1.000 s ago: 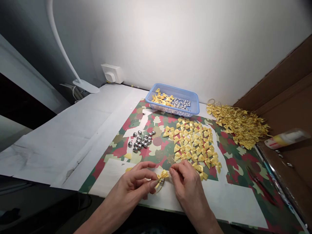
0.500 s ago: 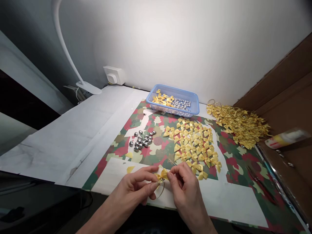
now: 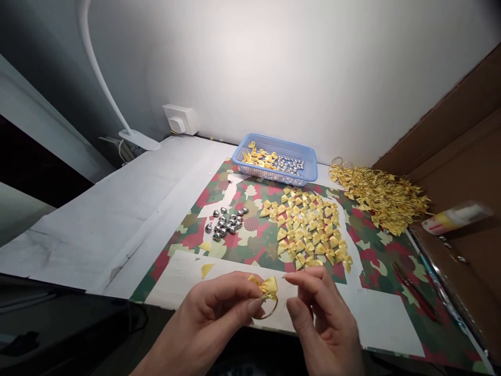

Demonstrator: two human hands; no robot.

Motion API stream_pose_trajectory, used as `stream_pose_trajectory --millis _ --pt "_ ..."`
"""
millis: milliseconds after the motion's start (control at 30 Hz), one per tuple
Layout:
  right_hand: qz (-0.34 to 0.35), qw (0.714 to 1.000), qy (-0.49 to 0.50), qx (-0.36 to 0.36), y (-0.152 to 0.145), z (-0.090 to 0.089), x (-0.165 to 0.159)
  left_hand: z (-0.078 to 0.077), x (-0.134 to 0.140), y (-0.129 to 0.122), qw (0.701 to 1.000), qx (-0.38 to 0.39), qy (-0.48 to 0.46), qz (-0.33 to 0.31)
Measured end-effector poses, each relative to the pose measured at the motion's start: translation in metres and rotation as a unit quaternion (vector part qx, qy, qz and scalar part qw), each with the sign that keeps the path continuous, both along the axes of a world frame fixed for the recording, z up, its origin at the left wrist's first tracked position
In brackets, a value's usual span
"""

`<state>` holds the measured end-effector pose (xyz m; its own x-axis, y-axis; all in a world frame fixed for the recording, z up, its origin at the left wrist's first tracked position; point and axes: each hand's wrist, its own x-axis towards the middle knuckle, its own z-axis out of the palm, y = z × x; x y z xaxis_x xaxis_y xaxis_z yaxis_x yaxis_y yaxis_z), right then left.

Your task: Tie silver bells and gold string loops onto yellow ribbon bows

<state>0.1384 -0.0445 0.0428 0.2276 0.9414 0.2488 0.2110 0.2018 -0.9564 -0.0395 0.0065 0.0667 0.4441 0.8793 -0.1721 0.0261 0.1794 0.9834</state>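
Note:
My left hand (image 3: 223,308) pinches a small yellow ribbon bow (image 3: 268,285) by its underside, between thumb and forefinger. A thin gold loop (image 3: 274,309) hangs from the bow toward my right hand. To the right, my right hand (image 3: 323,313) has its thumb and forefinger apart, with the other fingers curled. A thin needle (image 3: 299,260) sticks out above these fingers; where they grip it is hidden. Faint thread seems to run near the right fingertips. Beyond the hands lie rows of yellow bows (image 3: 309,224) and a cluster of silver bells (image 3: 227,222).
A blue basket (image 3: 274,180) with bows and bells stands against the wall. A heap of looped gold bows (image 3: 381,196) lies at the right, beside a bottle (image 3: 454,218) and dark tweezers or scissors (image 3: 417,292). A white lamp (image 3: 136,140) stands at the left.
My right hand has drawn away to the right, and its thumb and forefinger have parted from the bow. The bow stays in my left hand, now turned with its loop to the right.

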Motion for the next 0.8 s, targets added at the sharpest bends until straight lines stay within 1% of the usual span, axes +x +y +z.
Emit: stream_pose_trajectory --millis 100,167,267,400,600,667,800 --pt "0.09 0.995 -0.034 0.009 -0.001 0.015 0.007 0.008 0.002 -0.005 1.0 0.016 0.001 -0.02" --pt "0.139 0.988 -0.059 0.014 0.002 0.02 0.011 0.012 0.002 -0.006 0.999 0.019 0.004 -0.029" --pt "0.164 0.982 -0.089 0.02 0.008 0.02 0.015 0.014 0.001 -0.006 0.998 0.05 0.014 -0.035" --pt "0.173 0.977 -0.119 0.037 0.011 0.018 0.014 0.012 -0.001 -0.006 0.993 0.104 0.034 -0.052" --pt "0.105 0.971 -0.197 0.084 0.006 0.016 0.008 0.014 0.0 -0.011 0.989 0.136 0.056 -0.014" --pt "0.094 0.971 -0.204 0.088 0.005 0.014 0.007 0.015 0.0 -0.012 0.987 0.148 0.057 -0.009" --pt "0.095 0.971 -0.192 0.103 0.006 0.012 0.007 0.016 0.0 -0.013 0.985 0.159 0.061 -0.013"
